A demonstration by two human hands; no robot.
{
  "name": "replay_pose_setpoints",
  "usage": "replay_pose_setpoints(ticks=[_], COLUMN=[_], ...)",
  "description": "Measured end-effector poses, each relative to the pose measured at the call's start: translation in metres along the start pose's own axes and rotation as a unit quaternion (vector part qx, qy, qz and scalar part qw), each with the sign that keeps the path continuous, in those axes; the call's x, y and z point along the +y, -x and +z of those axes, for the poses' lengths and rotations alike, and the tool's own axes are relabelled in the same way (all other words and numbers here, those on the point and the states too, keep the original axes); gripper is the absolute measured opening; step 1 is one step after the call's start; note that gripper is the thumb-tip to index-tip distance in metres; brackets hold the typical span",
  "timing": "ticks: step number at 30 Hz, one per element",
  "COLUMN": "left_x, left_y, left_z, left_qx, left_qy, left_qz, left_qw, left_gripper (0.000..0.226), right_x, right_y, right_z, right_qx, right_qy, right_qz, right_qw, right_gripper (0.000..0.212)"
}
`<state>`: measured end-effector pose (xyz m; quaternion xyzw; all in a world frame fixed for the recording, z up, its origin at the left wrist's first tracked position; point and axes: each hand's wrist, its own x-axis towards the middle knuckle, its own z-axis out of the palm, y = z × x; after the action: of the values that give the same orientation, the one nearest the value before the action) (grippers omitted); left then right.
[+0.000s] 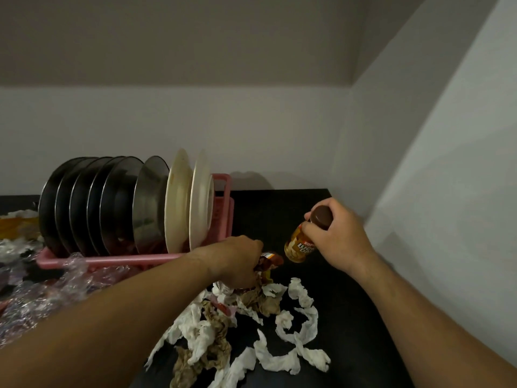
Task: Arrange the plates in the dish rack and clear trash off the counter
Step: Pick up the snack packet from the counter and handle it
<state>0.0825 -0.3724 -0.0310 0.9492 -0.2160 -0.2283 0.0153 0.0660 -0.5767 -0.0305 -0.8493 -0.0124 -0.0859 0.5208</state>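
Black counter strewn with torn tissue; left hand grasps a crumpled wrapper, right hand grips a brown-capped bottle beside the pink dish rack.

Dim light, pale walls meeting in a corner, apparently black counter below.

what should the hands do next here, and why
Probably lift both items off the counter: the right hand grips the tilted bottle near its cap, the left hand holds a crumpled wrapper, and torn tissues lie around them.
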Motion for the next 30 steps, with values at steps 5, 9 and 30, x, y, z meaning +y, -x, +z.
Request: replay_pose_setpoints(ticks=[5,9,30], left_x=[0.014,0.019,0.003], left_y=[-0.026,-0.037,-0.047], left_z=[0.002,0.005,-0.002], left_qx=[-0.045,-0.012,0.131], left_qy=[-0.029,-0.081,-0.073], left_qz=[-0.040,-0.057,-0.006], left_qw=[0.998,0.995,0.989], left_gripper=[0.012,0.031,0.045], right_x=[0.009,0.015,0.011], right_y=[0.005,0.010,0.065], right_z=[0.003,0.004,-0.016], right_qx=[-0.030,-0.009,0.136], right_qy=[0.042,0.059,0.045], right_qz=[0.017,0.011,0.027], right_qw=[0.998,0.998,0.989], right_gripper=[0.022,0.024,0.026])
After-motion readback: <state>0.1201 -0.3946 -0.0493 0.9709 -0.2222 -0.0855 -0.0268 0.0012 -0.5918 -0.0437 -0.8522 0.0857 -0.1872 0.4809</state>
